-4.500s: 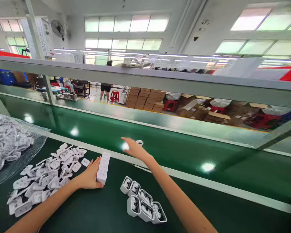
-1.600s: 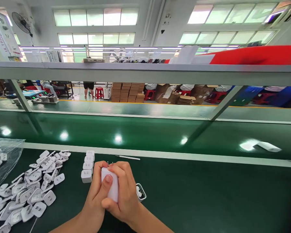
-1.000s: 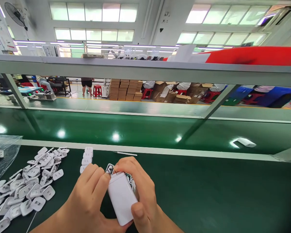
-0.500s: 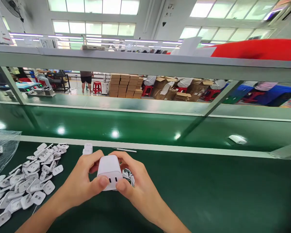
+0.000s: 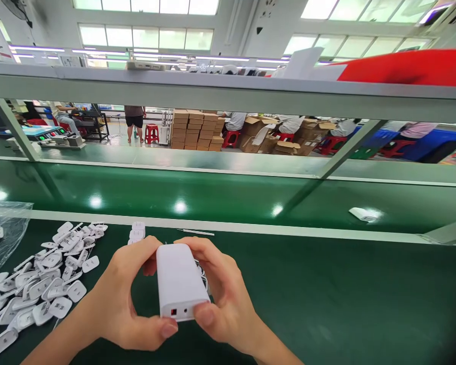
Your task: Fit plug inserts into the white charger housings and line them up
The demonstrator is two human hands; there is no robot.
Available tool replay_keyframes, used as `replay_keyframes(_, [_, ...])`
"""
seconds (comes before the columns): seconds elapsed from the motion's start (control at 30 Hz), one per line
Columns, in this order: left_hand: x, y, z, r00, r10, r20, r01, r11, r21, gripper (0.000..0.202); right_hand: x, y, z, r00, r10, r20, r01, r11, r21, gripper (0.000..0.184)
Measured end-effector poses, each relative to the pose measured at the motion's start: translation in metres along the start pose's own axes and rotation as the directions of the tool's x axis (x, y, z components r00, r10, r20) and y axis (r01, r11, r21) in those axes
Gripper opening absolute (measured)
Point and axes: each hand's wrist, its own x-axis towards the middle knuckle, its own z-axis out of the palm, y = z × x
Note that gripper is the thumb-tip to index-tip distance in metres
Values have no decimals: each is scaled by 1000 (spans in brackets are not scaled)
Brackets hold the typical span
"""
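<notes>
A white power adapter (image 5: 182, 279) is held up above the green bench, its long smooth side facing upward. The end toward me has a small square opening with red in it and a round hole. My right hand (image 5: 224, 294) is closed on its right side, thumb at the near end and fingers at the far end. My left hand (image 5: 125, 299) grips more loosely, fingertips at the far left corner and thumb at the near left corner. Partly hidden behind my right fingers are small white and metallic parts (image 5: 202, 274).
Many flat white plastic pieces (image 5: 45, 284) lie heaped on the left, beside a clear plastic bag (image 5: 11, 243). A short stack of white blocks (image 5: 137, 231) and a thin white stick (image 5: 197, 232) lie near the white divider strip (image 5: 273, 231). A white object (image 5: 365, 215) rests beyond it.
The adapter has been turned: the end with two dark slots faced me before, now the end with a square and a round opening does. My left thumb has moved lower.
</notes>
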Motion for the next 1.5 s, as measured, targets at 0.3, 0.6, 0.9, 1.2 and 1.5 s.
replay_keyframes(0.3, [3, -8, 1, 923, 371, -105, -344, 914, 214, 27, 1, -5, -8, 985, -65, 162, 81, 992, -97, 64])
replay_keyframes(0.6, [-24, -33, 22, 808, 561, 182, -549, 603, 579, 20, 2, 13, -23, 867, 183, 464, -161, 983, -89, 17])
replay_keyframes(0.9, [-120, -73, -17, 996, 79, 50, -85, 540, 837, 41, -44, 68, 51, 961, -178, 211, 268, 783, -561, 10])
replay_keyframes(1.2, [-164, -78, -28, 955, -62, -291, 231, 770, 594, 25, -76, 110, 79, 949, -203, 242, 315, 672, -671, 18])
replay_keyframes(1.5, [-119, -53, 14, 948, -83, -306, 115, 990, 87, 38, -45, 59, 82, 870, 490, 44, -437, 729, 527, 31])
